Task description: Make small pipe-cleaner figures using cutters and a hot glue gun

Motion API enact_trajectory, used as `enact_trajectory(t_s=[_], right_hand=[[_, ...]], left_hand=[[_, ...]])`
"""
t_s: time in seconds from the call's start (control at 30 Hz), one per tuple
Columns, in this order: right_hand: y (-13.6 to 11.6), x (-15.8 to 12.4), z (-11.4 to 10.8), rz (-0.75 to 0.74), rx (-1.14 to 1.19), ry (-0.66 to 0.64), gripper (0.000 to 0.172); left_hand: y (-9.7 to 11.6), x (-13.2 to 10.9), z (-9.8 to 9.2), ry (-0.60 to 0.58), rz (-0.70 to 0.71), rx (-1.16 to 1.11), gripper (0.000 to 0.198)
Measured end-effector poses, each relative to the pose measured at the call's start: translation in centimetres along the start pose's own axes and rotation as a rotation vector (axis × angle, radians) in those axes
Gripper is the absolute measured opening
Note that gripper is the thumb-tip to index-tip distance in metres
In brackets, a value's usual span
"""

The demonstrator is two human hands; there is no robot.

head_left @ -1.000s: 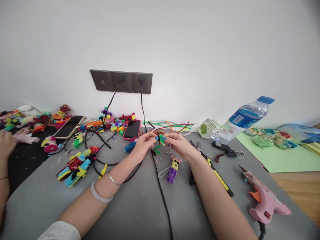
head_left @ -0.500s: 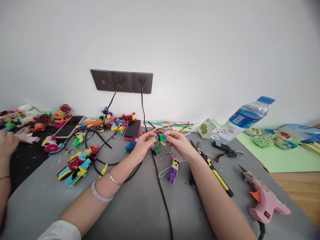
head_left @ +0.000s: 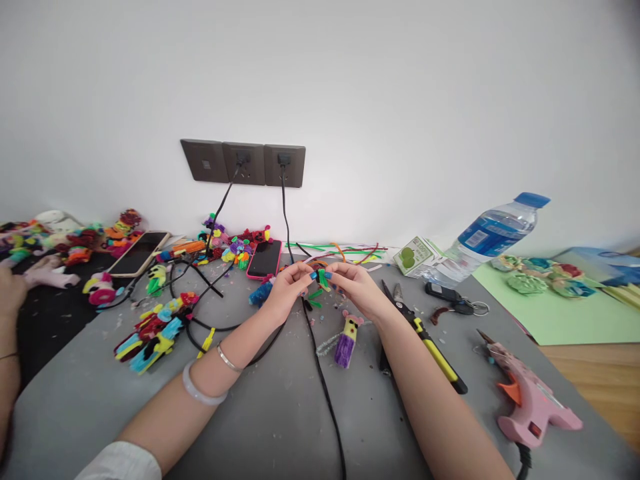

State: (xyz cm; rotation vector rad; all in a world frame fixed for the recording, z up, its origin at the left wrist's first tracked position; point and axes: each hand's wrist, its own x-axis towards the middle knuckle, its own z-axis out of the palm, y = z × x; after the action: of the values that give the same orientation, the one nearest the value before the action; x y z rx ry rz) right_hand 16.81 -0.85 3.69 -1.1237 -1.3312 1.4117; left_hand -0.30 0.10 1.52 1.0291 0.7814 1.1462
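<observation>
Between the fingertips of my left hand (head_left: pixel 293 287) and my right hand (head_left: pixel 357 285) is a small green pipe cleaner piece (head_left: pixel 323 280) with some yellow on it. Both hands pinch it, above the middle of the grey table. My fingers cover part of the piece, so its full shape is hidden. Just below my hands lie short green pipe cleaner bits (head_left: pixel 314 297). Nearer to me, a purple and yellow pipe cleaner figure (head_left: pixel 347 340) with pink ears lies beside a silvery strand (head_left: pixel 327 344). A blue fuzzy piece (head_left: pixel 260 292) lies left of my left hand.
Black cables (head_left: pixel 323 383) cross the grey table (head_left: pixel 280 413). Right of my arm are pliers (head_left: pixel 425 340), car keys (head_left: pixel 457 300), a pink glue gun (head_left: pixel 533 393) and a tilted water bottle (head_left: pixel 493 233). Several fuzzy figures (head_left: pixel 155 333) and phones (head_left: pixel 265 259) lie left. Another person's hand (head_left: pixel 11 293) is far left.
My hands stay nearly in place, still pinching the green piece, which has turned slightly. The other person's hand at the far left has shifted a little.
</observation>
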Motion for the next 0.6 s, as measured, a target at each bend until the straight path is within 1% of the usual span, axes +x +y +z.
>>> enact_trajectory(t_s=[0.3, 0.6], right_hand=[[-0.07, -0.01, 0.19, -0.009, -0.036, 0.010, 0.035], [-0.08, 0.03, 0.18, -0.017, -0.012, 0.033, 0.035]], left_hand=[[-0.17, -0.02, -0.13, -0.006, 0.020, 0.038, 0.030], [-0.31, 0.02, -0.13, -0.042, 0.015, 0.028, 0.029]])
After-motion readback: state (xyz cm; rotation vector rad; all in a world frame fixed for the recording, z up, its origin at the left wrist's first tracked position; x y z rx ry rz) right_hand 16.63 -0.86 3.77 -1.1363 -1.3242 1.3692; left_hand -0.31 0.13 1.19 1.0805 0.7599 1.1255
